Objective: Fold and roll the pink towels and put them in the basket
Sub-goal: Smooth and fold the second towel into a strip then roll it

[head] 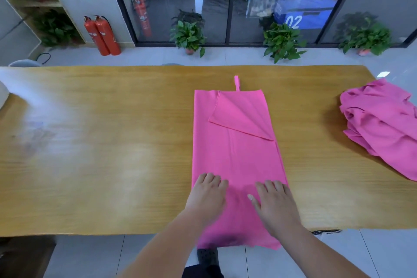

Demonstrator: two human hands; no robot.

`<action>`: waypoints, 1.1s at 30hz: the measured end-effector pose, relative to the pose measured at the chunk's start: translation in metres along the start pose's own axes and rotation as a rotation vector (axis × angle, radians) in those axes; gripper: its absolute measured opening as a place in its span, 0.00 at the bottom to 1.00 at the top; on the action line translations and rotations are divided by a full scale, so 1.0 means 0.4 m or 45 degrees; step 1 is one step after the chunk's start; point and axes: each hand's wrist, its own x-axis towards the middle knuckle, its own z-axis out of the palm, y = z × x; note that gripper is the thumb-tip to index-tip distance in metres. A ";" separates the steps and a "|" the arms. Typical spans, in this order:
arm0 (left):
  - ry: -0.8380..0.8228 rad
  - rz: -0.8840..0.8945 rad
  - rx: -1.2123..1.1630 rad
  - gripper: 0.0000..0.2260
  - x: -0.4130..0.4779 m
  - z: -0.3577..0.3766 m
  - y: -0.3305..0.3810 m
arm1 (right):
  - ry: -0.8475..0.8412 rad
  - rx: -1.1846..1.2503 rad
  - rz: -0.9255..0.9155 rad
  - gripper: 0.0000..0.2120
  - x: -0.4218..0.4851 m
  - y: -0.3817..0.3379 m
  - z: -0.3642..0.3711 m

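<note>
A pink towel (pixel 237 156) lies folded lengthwise on the wooden table (pixel 112 142), running away from me, its near end hanging over the front edge. At its far end a corner is folded down into a triangle (pixel 243 113), and a small loop (pixel 236 82) sticks out beyond it. My left hand (pixel 208 194) presses flat on the towel's left side near the table's front. My right hand (pixel 276 203) presses flat on its right side, fingers spread. A crumpled heap of pink towels (pixel 381 126) sits at the table's right end. No basket is in view.
A white object (pixel 3 97) shows at the table's far left edge. Beyond the table stand potted plants (pixel 189 36), two red fire extinguishers (pixel 102 35) and a glass wall. My shoe (pixel 207 256) is on the tiled floor below the towel's hanging end.
</note>
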 end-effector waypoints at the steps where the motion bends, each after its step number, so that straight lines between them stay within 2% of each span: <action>1: -0.009 -0.005 0.010 0.23 0.016 -0.001 -0.016 | -0.024 0.014 0.016 0.32 0.017 -0.002 -0.003; 3: 0.005 -0.047 0.014 0.26 0.036 -0.001 -0.041 | -0.050 -0.013 0.007 0.33 0.047 -0.005 0.003; 8: 0.077 0.002 0.036 0.21 0.086 -0.016 -0.069 | -0.057 -0.090 0.013 0.33 0.094 -0.023 -0.023; 13: 0.002 -0.069 0.044 0.30 0.150 -0.031 -0.095 | -0.045 -0.056 -0.005 0.36 0.185 -0.034 -0.072; 23: 0.004 -0.217 0.033 0.31 0.290 -0.033 -0.159 | -0.079 -0.007 -0.281 0.31 0.437 -0.090 -0.135; 29: 0.000 -0.267 0.026 0.30 0.340 -0.011 -0.190 | -0.107 0.019 -0.340 0.32 0.502 -0.081 -0.110; 33: 0.023 -0.283 0.050 0.30 0.374 -0.014 -0.204 | -0.062 -0.016 -0.473 0.32 0.530 -0.047 -0.107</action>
